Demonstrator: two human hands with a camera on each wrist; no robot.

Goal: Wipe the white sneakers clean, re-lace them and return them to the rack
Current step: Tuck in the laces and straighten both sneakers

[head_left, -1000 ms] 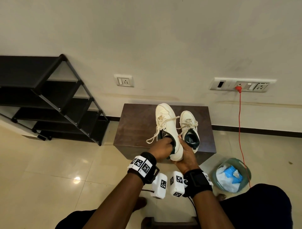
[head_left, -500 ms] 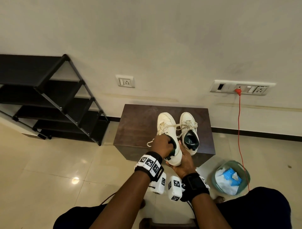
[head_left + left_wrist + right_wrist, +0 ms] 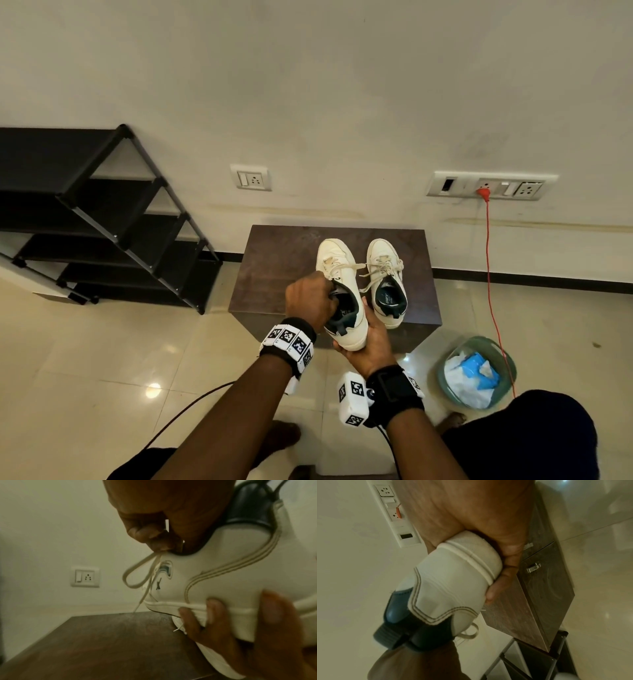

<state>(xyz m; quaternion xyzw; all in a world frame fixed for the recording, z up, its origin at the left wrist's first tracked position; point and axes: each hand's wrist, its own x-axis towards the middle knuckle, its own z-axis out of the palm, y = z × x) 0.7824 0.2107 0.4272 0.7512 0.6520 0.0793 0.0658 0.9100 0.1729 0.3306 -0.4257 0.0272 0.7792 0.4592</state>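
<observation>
Both hands hold one white sneaker (image 3: 337, 270) above the front of the brown cabinet (image 3: 277, 260), toe pointing at the wall. My left hand (image 3: 313, 299) grips its dark-lined collar from above, fingers curled into the opening. In the left wrist view that left hand (image 3: 157, 539) pinches the collar edge of the sneaker (image 3: 223, 574) where a loose lace (image 3: 135, 574) hangs. My right hand (image 3: 371, 346) cups the heel and sole from below. In the right wrist view my right hand (image 3: 494, 585) curls round the sneaker (image 3: 450, 574) at its sole. The second sneaker (image 3: 385, 263) rests laced on the cabinet top.
A black shoe rack (image 3: 102, 222) with bare shelves stands left of the cabinet against the wall. A green basin (image 3: 508, 354) holding white and blue cloths sits on the floor at the right. A red cord (image 3: 489, 260) hangs from the wall socket beside it.
Both hands have brought the held sneaker lower and nearer to me, its heel now past the cabinet's front edge. The other sneaker has stayed in place.
</observation>
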